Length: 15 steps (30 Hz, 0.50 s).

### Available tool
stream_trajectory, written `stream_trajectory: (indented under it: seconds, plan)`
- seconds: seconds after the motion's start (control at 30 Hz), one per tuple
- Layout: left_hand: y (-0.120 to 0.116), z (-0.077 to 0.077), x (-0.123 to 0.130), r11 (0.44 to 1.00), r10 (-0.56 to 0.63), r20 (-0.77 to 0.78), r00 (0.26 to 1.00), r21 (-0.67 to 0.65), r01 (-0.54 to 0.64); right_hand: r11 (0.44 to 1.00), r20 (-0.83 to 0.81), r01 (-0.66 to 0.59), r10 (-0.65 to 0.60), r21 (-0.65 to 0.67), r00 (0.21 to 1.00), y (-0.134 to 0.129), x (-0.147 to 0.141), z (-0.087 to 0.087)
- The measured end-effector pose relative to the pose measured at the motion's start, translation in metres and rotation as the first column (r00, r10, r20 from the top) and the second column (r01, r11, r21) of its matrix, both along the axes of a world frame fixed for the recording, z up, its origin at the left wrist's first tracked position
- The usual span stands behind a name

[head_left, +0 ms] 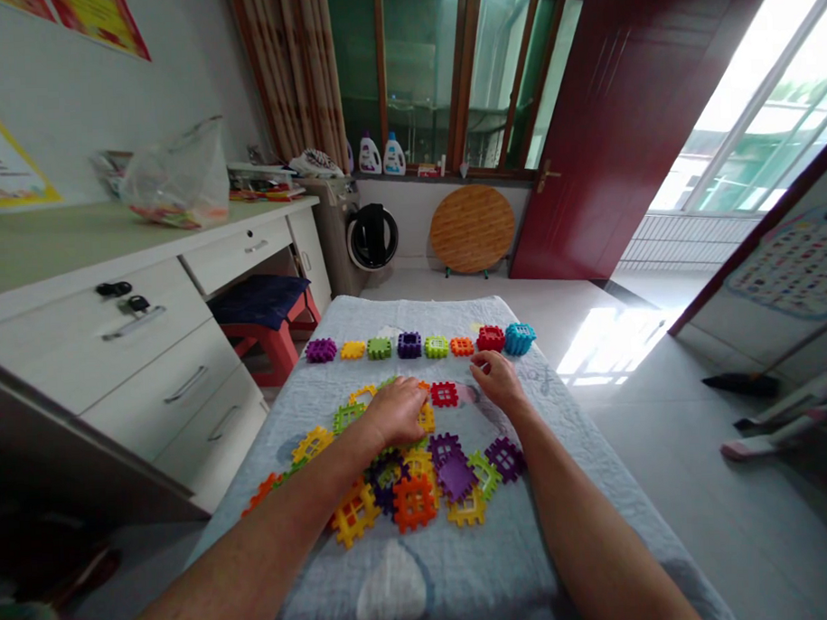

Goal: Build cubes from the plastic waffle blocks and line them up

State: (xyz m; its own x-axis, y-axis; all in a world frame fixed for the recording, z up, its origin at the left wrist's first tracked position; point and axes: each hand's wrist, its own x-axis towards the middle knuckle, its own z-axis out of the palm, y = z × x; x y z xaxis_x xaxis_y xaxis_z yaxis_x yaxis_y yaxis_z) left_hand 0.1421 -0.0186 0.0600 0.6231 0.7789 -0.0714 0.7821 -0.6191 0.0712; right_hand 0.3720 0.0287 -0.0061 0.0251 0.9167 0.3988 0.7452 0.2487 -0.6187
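Several coloured plastic blocks stand in a row across the cloth: purple [321,350], yellow [352,350], green [379,348], dark purple [409,344], light green [436,347], orange [462,346], red [490,338] and blue [520,338]. Nearer lies a loose pile, with an orange piece [415,503] in front. My left hand [400,410] is over the pile's far part, beside a flat red piece [444,395]; its fingertips are partly hidden. Just in front of the red stack is my right hand [495,378], fingers curled together; whatever they hold is too small to make out.
A grey-blue cloth [396,582] covers the surface under the blocks. To the left are a white desk [143,333] with a plastic bag [178,182] and a red stool [279,337]. A washing machine [335,222] and round wooden board [472,229] stand beyond.
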Motion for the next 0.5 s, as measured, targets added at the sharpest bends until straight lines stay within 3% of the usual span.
stream_trajectory:
  seconds: [0.33, 0.5]
  plan:
    - [0.0076, 0.0023, 0.0019, 0.994, 0.014, -0.078, 0.997, -0.103, -0.022, 0.999, -0.029, 0.041, -0.042, -0.030, 0.999, 0.0032, 0.0004, -0.0103]
    - [0.0099, -0.0005, 0.0046, 0.996, 0.016, -0.101, 0.995, -0.088, -0.024, 0.999, -0.006, 0.033, -0.033, -0.029, 0.999, 0.0031, 0.0007, -0.0110]
